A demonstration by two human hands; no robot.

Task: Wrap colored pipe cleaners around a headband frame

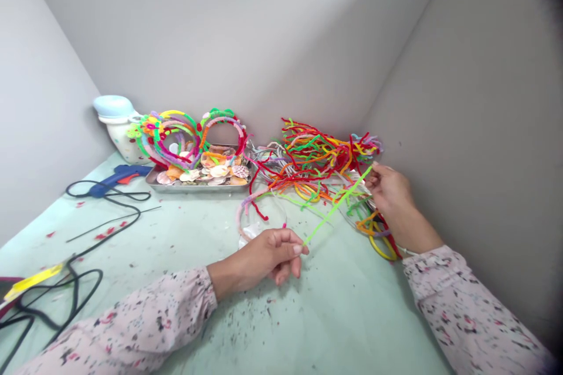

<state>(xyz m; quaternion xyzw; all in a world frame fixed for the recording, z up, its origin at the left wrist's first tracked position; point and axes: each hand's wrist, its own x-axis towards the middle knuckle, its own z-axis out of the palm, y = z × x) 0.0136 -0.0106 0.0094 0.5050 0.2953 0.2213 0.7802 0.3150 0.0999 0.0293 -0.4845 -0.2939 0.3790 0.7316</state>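
Observation:
My left hand point(259, 258) pinches one end of a lime green pipe cleaner point(338, 205) between thumb and fingers. My right hand point(391, 196) holds its far end, and the strand runs taut-looking and straight between them. Beside my right hand lies a tangled pile of multicoloured pipe cleaners point(316, 158), red, orange, yellow and green among them. Just beyond my left hand, a hoop partly wrapped in pink pipe cleaner point(259, 211) lies on the pale green table point(246, 316).
A metal tray of seashells point(197, 188) stands at the back, with decorated pipe-cleaner hoops point(176, 140) leaning on it. Further left are a white jar with a pale blue lid point(116, 123), a blue glue gun point(116, 179) and its black cord point(105, 211). Grey walls enclose the table.

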